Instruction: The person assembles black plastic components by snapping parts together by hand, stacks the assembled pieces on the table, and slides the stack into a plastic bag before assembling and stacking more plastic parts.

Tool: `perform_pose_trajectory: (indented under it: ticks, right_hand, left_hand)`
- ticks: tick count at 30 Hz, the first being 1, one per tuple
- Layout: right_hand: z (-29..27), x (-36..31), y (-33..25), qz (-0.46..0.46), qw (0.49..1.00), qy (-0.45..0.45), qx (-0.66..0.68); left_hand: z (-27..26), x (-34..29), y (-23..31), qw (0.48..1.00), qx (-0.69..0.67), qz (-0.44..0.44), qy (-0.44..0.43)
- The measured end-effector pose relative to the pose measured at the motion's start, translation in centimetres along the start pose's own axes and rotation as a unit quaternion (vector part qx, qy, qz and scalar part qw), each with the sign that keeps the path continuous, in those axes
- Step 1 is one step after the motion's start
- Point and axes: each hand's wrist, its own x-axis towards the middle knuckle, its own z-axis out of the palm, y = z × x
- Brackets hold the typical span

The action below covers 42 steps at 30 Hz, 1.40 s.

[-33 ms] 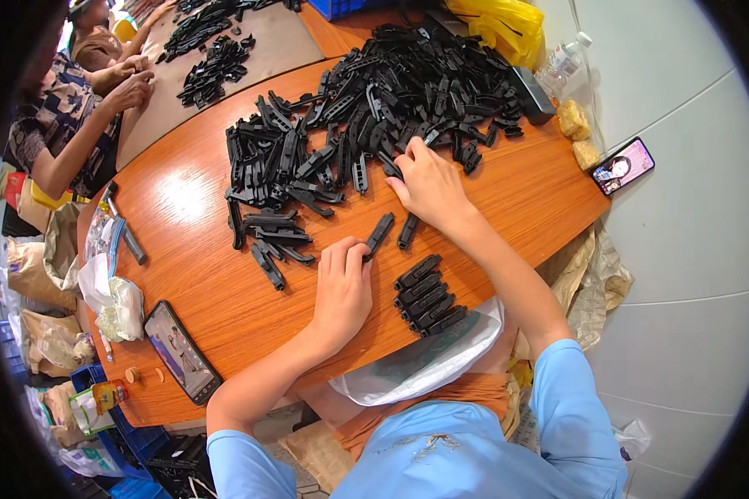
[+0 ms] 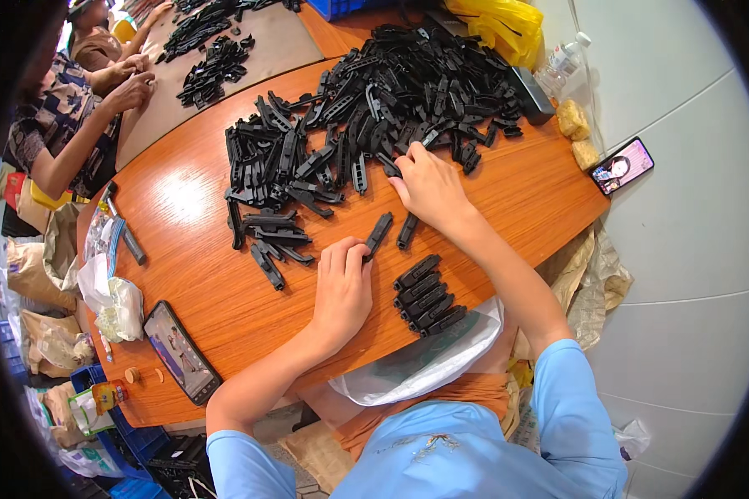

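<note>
My left hand is closed on a narrow black plastic part, which points away from me over the wooden table. At the near edge of a big pile of similar black parts, my right hand has its thumb and fingers closed round another black piece. Just below my right hand, a single black part lies on the wood. Several finished-looking black parts lie side by side in a row close to the table's near edge.
A phone lies at the left, and another phone at the right edge. A black box, a plastic bottle and a yellow bag flank the pile. Another person's hands work at the far-left table.
</note>
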Motion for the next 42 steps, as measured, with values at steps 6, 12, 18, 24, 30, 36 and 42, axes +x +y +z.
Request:
perform_pose_trajectory:
  ticks: [6,12,18,24,30,36,42]
  right_hand:
    - [-0.5,0.4,-1.3,0.064,0.997,-0.018,0.039]
    - [0.6,0.3,-0.8,0.068,0.967,0.025,0.244]
    - [-0.5,-1.2,-0.2,0.047,0.982,0.099,0.155]
    - [-3.9,-4.3,8.0,-0.002,0.987,0.089,-0.136]
    - [-3.9,-6.5,7.8,-0.021,0.992,0.086,-0.092]
    - [-3.4,-7.3,5.1,0.103,0.974,0.036,0.199]
    - [-2.7,-5.6,2.1,0.066,0.93,0.045,0.36]
  left_hand:
    - [-0.1,0.2,0.0,1.0,0.008,0.019,0.0]
    - [-0.2,0.2,0.2,1.0,0.01,0.018,-0.004]
    - [-0.4,0.1,0.4,1.0,0.0,0.023,-0.001]
    - [-0.4,0.2,0.4,0.999,-0.018,0.027,0.006]
    - [-0.4,0.2,0.1,0.999,-0.015,0.03,0.002]
    - [-0.8,0.1,0.9,0.996,0.033,0.084,-0.02]
    - [-1.4,0.2,1.5,0.977,0.078,0.132,-0.149]
